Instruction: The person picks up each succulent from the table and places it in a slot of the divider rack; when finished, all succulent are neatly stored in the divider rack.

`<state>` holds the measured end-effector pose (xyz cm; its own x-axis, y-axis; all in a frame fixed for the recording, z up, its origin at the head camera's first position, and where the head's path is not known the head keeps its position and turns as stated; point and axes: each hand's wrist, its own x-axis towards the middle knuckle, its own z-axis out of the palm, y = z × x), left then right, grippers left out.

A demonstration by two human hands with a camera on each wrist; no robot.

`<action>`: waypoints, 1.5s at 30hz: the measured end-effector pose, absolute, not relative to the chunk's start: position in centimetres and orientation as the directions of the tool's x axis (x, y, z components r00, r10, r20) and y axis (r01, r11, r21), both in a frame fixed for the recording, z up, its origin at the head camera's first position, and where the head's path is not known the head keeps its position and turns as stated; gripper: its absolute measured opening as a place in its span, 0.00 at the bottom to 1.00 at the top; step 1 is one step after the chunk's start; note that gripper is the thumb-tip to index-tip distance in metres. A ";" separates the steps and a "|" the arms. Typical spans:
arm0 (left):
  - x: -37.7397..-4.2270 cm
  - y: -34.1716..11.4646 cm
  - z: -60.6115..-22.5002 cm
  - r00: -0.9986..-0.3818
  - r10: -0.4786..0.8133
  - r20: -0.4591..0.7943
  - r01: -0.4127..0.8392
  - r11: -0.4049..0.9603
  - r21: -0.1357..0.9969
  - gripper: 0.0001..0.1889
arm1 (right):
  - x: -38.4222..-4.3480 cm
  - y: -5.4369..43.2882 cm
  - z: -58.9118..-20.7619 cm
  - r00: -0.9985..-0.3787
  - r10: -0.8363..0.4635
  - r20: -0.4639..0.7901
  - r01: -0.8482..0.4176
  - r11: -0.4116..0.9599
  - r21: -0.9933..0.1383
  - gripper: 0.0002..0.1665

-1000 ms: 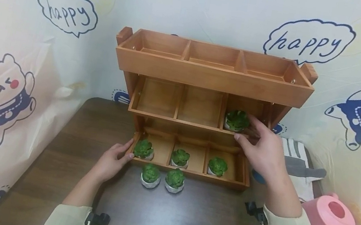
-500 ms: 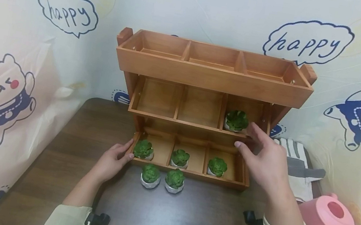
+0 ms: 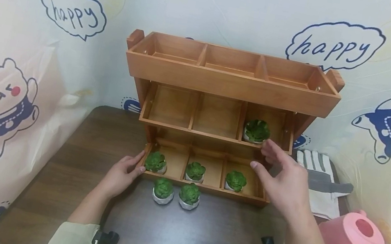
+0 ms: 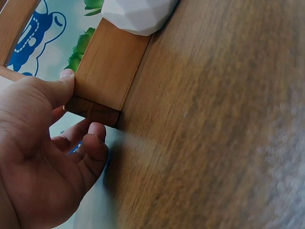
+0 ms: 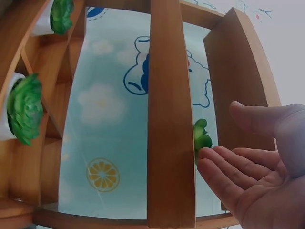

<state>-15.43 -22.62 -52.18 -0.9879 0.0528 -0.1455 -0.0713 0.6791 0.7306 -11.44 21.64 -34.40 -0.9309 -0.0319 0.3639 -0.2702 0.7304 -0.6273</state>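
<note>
A three-tier wooden plant shelf [image 3: 230,85] stands on the table. My left hand [image 3: 123,177] holds its bottom tier at the left front corner; in the left wrist view the thumb lies at the upper edge and the fingers bend around the end. My right hand [image 3: 286,184] is empty, fingers extended, just in front of the middle tier's right end. Close to its fingertips, a potted succulent [image 3: 257,131] sits in that tier's right compartment. The bottom tier holds one succulent per compartment: left [image 3: 155,162], middle [image 3: 195,171] and right [image 3: 235,181].
Two more potted succulents, a left one [image 3: 163,191] and a right one [image 3: 189,195], stand on the table [image 3: 179,240] before the shelf. To the right lie striped gloves [image 3: 321,182] and a pink watering can [image 3: 359,235]. A printed curtain [image 3: 214,8] surrounds the table.
My right hand has let go of the succulent in the middle tier's right compartment and drawn back down toward me. The left hand stays on the shelf corner.
</note>
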 end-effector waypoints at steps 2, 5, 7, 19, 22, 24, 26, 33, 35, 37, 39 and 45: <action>-15.4 -22.6 -52.1 -0.988 0.054 -0.147 -0.072 0.680 0.730 0.34 | -11.3 21.5 -34.7 -0.927 -0.031 0.373 -0.278 0.723 -0.632 0.35; -15.5 -22.6 -52.1 -0.988 0.054 -0.142 -0.068 0.678 0.732 0.34 | -11.2 21.4 -35.3 -0.921 -0.036 0.389 -0.298 0.709 -0.639 0.35; -15.5 -22.5 -52.1 -0.989 0.055 -0.138 -0.065 0.677 0.733 0.34 | -11.0 21.3 -35.6 -0.914 -0.037 0.403 -0.310 0.704 -0.639 0.35; -15.4 -22.5 -52.2 -0.989 0.051 -0.139 -0.068 0.679 0.731 0.34 | -9.9 20.2 -39.1 -0.912 -0.083 0.401 -0.365 0.611 -0.702 0.33; -15.4 -22.5 -52.1 -0.989 0.053 -0.136 -0.064 0.681 0.730 0.34 | -9.6 19.8 -39.8 -0.915 -0.105 0.390 -0.372 0.595 -0.712 0.33; -15.4 -22.5 -52.1 -0.989 0.053 -0.135 -0.063 0.682 0.729 0.34 | -9.5 19.5 -40.2 -0.918 -0.122 0.378 -0.373 0.590 -0.716 0.33; -15.3 -22.5 -52.0 -0.990 0.053 -0.133 -0.061 0.683 0.727 0.34 | -9.3 19.3 -40.6 -0.922 -0.137 0.363 -0.371 0.585 -0.721 0.32; -15.3 -22.5 -52.1 -0.988 0.047 -0.147 -0.076 0.679 0.730 0.34 | -8.9 18.4 -41.9 -0.944 -0.177 0.280 -0.330 0.578 -0.746 0.31; -15.3 -22.5 -52.1 -0.988 0.045 -0.151 -0.081 0.678 0.731 0.34 | -8.7 18.2 -42.4 -0.951 -0.192 0.244 -0.310 0.577 -0.756 0.32; -15.3 -22.4 -52.1 -0.987 0.045 -0.153 -0.083 0.674 0.734 0.34 | -8.6 17.9 -42.8 -0.957 -0.204 0.208 -0.289 0.577 -0.764 0.32; -15.3 -22.4 -52.0 -0.987 0.044 -0.156 -0.086 0.672 0.736 0.34 | -8.5 17.7 -43.2 -0.960 -0.217 0.176 -0.271 0.573 -0.773 0.33; -15.3 -22.4 -52.0 -0.987 0.039 -0.159 -0.092 0.669 0.737 0.34 | -8.6 17.1 -44.7 -0.965 -0.245 0.094 -0.223 0.578 -0.785 0.34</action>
<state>-15.35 -22.45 -51.97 -0.9866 0.0391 -0.1585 -0.0919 0.6692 0.7373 -8.65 17.07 -44.73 -0.9649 -0.2450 0.0942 -0.2234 0.5777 -0.7851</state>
